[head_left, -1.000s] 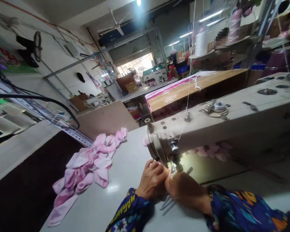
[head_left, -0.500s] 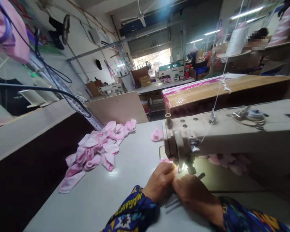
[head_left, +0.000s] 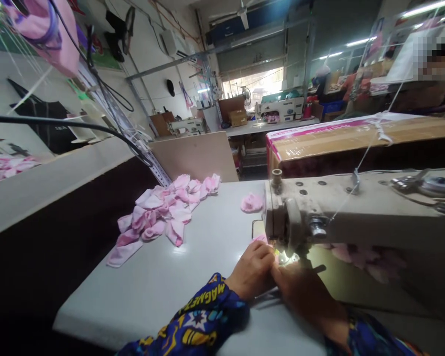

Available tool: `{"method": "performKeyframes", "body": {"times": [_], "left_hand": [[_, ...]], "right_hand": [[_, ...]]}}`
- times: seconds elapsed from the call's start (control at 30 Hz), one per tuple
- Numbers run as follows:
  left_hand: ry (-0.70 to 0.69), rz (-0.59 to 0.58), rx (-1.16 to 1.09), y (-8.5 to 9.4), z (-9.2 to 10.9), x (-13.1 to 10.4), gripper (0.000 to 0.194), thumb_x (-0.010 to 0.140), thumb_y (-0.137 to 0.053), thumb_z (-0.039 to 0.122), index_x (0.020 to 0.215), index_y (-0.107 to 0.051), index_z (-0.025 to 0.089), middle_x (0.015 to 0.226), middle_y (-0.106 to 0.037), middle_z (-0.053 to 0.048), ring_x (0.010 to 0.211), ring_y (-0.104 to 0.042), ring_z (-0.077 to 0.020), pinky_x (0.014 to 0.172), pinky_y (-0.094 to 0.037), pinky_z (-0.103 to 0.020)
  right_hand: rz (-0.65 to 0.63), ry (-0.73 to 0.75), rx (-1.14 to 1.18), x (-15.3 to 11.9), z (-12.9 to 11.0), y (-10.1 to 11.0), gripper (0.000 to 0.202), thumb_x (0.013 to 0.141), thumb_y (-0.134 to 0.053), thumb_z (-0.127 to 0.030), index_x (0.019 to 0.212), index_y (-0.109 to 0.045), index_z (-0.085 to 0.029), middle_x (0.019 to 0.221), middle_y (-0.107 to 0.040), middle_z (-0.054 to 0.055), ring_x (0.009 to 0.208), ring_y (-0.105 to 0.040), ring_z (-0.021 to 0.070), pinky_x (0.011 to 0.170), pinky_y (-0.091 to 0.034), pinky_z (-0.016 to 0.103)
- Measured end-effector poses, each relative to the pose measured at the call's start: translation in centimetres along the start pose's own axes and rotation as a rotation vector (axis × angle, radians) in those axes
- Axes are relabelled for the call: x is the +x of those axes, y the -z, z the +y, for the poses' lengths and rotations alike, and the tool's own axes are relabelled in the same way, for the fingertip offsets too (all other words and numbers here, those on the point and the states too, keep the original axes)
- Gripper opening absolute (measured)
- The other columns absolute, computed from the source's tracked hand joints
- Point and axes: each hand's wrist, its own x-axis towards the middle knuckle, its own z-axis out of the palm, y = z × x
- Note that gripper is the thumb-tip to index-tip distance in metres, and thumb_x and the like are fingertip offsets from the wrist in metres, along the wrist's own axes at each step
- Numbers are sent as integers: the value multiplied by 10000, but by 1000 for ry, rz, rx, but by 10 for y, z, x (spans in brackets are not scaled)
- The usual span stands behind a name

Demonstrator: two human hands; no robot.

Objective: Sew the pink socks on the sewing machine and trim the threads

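Head view: left hand [head_left: 252, 269] and right hand [head_left: 300, 291], grips pinching a pink sock [head_left: 260, 239] under the sewing machine [head_left: 356, 212] needle; fingertips that close risked a prick.

Sewing machine head [head_left: 292, 222] blocks right side; sock pile [head_left: 166, 215] far left; bare tabletop [head_left: 193, 267] between, seemingly passable.

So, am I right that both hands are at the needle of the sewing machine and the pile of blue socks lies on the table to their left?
Not quite: the socks are pink, not blue, as the head view shows. The rest holds: the left hand and right hand are at the needle of the sewing machine, and the pile lies on the table to their left.
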Motion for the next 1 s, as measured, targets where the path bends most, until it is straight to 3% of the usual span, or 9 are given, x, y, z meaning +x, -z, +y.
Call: {"method": "performKeyframes", "body": {"times": [0.1,0.27,0.33,0.47,0.57,0.73,0.9,1.0], "left_hand": [[25,-21,-76,7,-2,1,149,854,-456,140,778,-581,163,779,-645,-57,747,-570,-153,710,-508,-258],[-120,-174,-173,17,-19,4,171,898,-430,145,854,-592,178,849,-688,-52,839,-596,-175,829,-486,-321],[-99,-191,-211,18,-24,4,211,901,-388,115,880,-586,184,875,-688,-62,865,-601,-177,848,-481,-330],[-23,-184,-274,21,-25,4,223,905,-362,127,939,-571,195,885,-676,-74,856,-606,-177,814,-501,-320],[-31,-274,-280,30,-22,5,203,901,-390,165,1009,-559,195,969,-653,-87,907,-606,-191,837,-506,-348],[-98,-413,-130,39,-18,7,239,936,-334,144,1064,-532,186,989,-614,-103,894,-589,-189,835,-509,-352],[-306,-321,219,30,-18,12,265,968,-291,111,1002,-554,128,901,-629,-96,829,-608,-206,783,-511,-372],[-332,-279,235,24,-19,12,271,967,-299,106,1034,-560,131,902,-640,-90,883,-619,-222,811,-500,-383]], "right_hand": [[11,-17,15,2,-1,3,325,732,-341,56,626,-538,-180,510,-531,32,434,-486,170,460,-303,302],[-67,-21,21,0,-1,-2,266,763,-394,37,704,-546,-173,558,-563,16,483,-522,154,508,-315,277],[-110,-29,31,-3,0,-5,240,760,-419,28,709,-533,-177,543,-553,1,471,-518,145,502,-293,274],[-288,-123,101,-3,4,2,178,728,-481,-21,755,-543,-186,528,-568,-20,451,-521,141,466,-214,286],[-490,-283,170,1,10,19,143,713,-544,-73,775,-584,-195,574,-623,-16,506,-572,150,483,-198,287],[-635,-460,270,8,20,36,122,737,-573,-116,782,-645,-204,674,-679,14,631,-632,186,526,-227,291],[-624,-465,248,10,22,38,163,729,-545,-94,777,-665,-193,710,-689,61,683,-636,219,551,-285,307],[-597,-465,211,12,25,40,156,736,-546,-103,794,-668,-180,730,-691,85,687,-634,231,551,-286,318]]}}
